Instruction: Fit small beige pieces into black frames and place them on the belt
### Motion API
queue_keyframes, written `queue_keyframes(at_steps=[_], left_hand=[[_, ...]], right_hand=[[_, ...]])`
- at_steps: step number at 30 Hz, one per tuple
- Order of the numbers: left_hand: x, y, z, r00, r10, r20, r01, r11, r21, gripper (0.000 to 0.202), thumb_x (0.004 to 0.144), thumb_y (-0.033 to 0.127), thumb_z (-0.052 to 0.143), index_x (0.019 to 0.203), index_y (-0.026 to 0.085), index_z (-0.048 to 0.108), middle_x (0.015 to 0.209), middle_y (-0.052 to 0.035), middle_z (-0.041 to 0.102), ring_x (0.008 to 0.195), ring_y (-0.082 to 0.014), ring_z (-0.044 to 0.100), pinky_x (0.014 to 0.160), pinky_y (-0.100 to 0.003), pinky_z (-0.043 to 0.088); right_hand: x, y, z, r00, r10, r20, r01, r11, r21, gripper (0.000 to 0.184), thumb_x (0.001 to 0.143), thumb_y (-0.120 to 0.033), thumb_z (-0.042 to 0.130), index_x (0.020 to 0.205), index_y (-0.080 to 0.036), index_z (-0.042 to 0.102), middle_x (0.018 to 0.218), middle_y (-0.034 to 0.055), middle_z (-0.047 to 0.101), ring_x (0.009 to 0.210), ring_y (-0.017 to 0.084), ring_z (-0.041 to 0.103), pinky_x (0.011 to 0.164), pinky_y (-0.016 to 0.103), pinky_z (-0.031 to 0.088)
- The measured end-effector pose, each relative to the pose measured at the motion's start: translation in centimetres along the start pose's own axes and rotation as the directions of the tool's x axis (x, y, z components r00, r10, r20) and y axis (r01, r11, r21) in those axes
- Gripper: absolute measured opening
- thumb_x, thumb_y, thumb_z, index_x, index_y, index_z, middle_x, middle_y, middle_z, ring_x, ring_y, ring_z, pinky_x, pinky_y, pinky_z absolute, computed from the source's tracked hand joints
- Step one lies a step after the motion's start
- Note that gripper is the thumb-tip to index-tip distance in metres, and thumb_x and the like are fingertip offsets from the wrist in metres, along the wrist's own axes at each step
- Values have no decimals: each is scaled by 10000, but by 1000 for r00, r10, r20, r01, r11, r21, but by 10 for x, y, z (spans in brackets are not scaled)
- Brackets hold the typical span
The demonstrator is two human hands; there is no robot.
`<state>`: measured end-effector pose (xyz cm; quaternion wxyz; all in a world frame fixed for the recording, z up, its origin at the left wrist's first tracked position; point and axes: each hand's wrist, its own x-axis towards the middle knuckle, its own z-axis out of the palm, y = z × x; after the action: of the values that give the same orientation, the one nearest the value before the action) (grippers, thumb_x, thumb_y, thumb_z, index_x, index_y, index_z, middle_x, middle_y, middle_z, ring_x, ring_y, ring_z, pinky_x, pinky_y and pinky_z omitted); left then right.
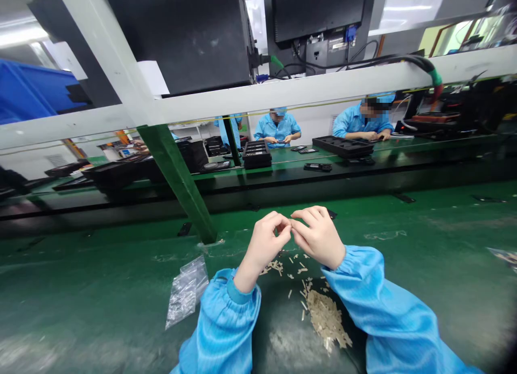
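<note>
Blue sleeves point(396, 315), gathered at the cuffs, reach in from the bottom edge, nearest the camera. They end in two bare hands, raised at the centre over a green table point(121, 293). On the left hand point(262, 239), thumb and index finger curl into a ring with their tips together. The right hand point(319, 237) meets it, its thumb and index finger drawn close to the same spot; whether a small piece is pinched between the fingers cannot be told.

Just below the hands, a pile of small pale strips point(326, 317) lies on the table between the forearms, nearer the right sleeve. Loose strips point(277, 267) are scattered beyond it, partly under the hands. Left of the left forearm lies a crinkled transparent plastic bag point(188, 290). The tabletop is glossy, with scuffs and pale reflections.

A green post point(177, 185) rises from the table at left, below a white beam point(283, 97) that crosses the view. Above the beam are a large black box point(194, 35), the back of a monitor point(319, 13) with cables, and a blue bin point(28, 91) at far left. Across the way, two seated co-workers in blue point(278, 127) work at another green surface, with black trays point(343, 147) in front of them.
</note>
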<state>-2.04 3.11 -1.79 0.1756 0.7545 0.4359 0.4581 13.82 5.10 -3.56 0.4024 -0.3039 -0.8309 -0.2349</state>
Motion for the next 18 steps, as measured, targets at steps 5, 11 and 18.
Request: queue_keyframes(at_steps=[5,11,18], left_hand=[[0,-1,2,1000,7,-28,-7,1000,14,133,745,83,520,644,169,528,658,25,497,617,-105,465,585,-221,361],[-1,3,2,999,43,-27,-42,998,54,136,764,90,521,654,169,534,661,22,500,628,-109,472,603,-226,366],[-3,5,3,997,71,-14,-70,994,83,131,759,88,524,660,171,539,666,20,494,638,-111,478,611,-227,370]], right_hand=[[1,-7,1,991,72,-112,-71,997,17,83,838,-158,526,838,-151,609,820,82,628,765,196,525,725,358,388],[0,-13,1,983,119,-141,-107,990,94,116,828,-118,514,743,-172,571,796,69,615,745,186,529,722,361,391],[1,-13,1,974,174,-143,-147,972,182,126,791,-89,518,715,-188,536,764,45,607,721,178,537,709,355,383]])
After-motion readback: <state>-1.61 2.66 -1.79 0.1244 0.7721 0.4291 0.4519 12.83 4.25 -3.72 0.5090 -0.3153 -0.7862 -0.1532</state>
